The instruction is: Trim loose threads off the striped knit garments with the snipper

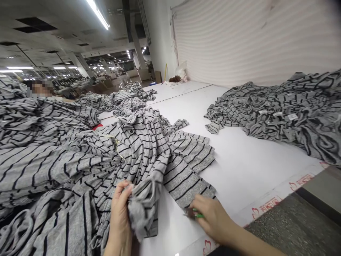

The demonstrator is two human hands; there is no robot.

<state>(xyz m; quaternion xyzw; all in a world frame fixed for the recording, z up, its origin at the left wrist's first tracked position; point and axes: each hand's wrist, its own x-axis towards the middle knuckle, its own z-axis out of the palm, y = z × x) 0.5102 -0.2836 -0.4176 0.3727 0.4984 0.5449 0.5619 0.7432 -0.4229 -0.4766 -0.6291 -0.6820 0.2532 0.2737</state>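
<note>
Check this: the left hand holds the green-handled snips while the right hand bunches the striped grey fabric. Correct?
No, the hands are swapped. The head view shows the right hand holding the green-handled snips, while the left hand bunches the striped grey fabric.

The left hand [119,209] stands upright, its fingers [124,190] curled closed, while the right hand [213,218] reaches in palm-down along the right forearm [247,240], fingers bent and pinched.

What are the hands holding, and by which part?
The left hand grips a bunched edge of gray striped knit fabric. The right hand holds small green-handled snips by the handle.
</note>
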